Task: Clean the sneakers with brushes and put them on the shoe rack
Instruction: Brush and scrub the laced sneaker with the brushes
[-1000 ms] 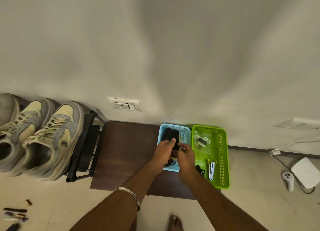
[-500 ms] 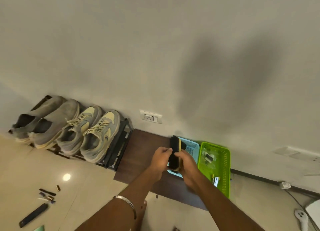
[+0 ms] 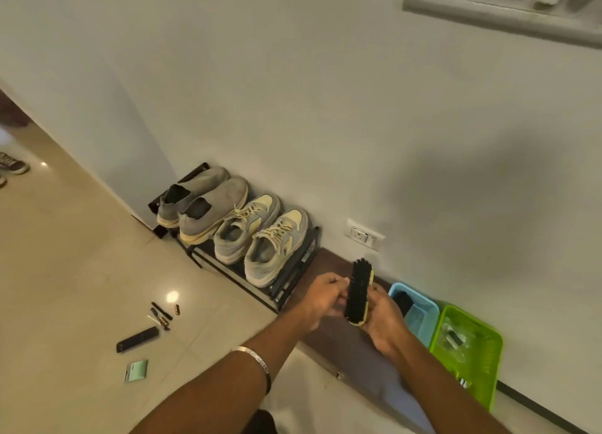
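Observation:
A black-bristled brush (image 3: 358,290) with a pale yellow back stands upright between my hands, above a dark brown low table (image 3: 329,332). My right hand (image 3: 384,323) grips its back from the right. My left hand (image 3: 325,300) pinches its bristle side from the left. On the black shoe rack (image 3: 293,280) against the wall sit two grey-and-yellow laced sneakers (image 3: 260,238) and, further left, two plain grey slip-on shoes (image 3: 202,205).
A blue basket (image 3: 420,319) holding a dark brush and a green basket (image 3: 469,355) with small items stand right of my hands. A remote (image 3: 136,339), a green card (image 3: 136,370) and small dark pieces (image 3: 161,314) lie on the tiled floor. A wall socket (image 3: 364,236) is behind the table.
The brush has come up out of the blue basket and moved left, held between both hands. My view has swung left and back, so the whole rack and more floor show.

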